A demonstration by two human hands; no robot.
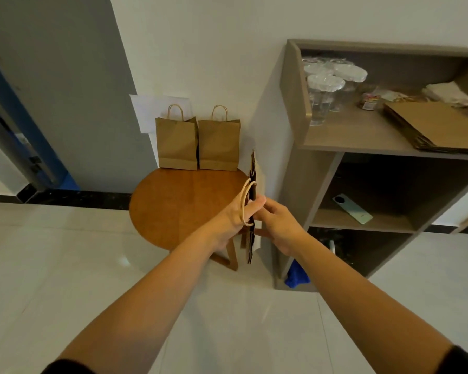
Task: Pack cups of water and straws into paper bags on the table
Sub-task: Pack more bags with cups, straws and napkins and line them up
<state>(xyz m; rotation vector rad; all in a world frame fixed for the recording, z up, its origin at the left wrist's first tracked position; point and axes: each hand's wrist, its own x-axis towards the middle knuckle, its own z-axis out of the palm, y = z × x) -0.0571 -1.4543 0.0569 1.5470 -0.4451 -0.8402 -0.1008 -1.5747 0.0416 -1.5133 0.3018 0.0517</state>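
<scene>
A flat, folded brown paper bag (251, 182) is held edge-on above the right rim of the round wooden table (179, 206). My left hand (237, 220) grips it from the left, with the bag's handle loop lying over the fingers. My right hand (278, 225) pinches its right side. Two opened paper bags (176, 139) (219, 143) stand upright side by side at the table's far edge against the wall. Several lidded clear cups (325, 95) stand on the shelf's top level at the right. I cannot make out any straws for certain.
The grey shelf unit (295, 163) stands close to the table's right. A stack of flat paper bags (438, 128) and white wrapped items (449, 93) lie on its top level. A phone (352, 208) lies on the middle level. A blue cloth (297, 276) sits low down.
</scene>
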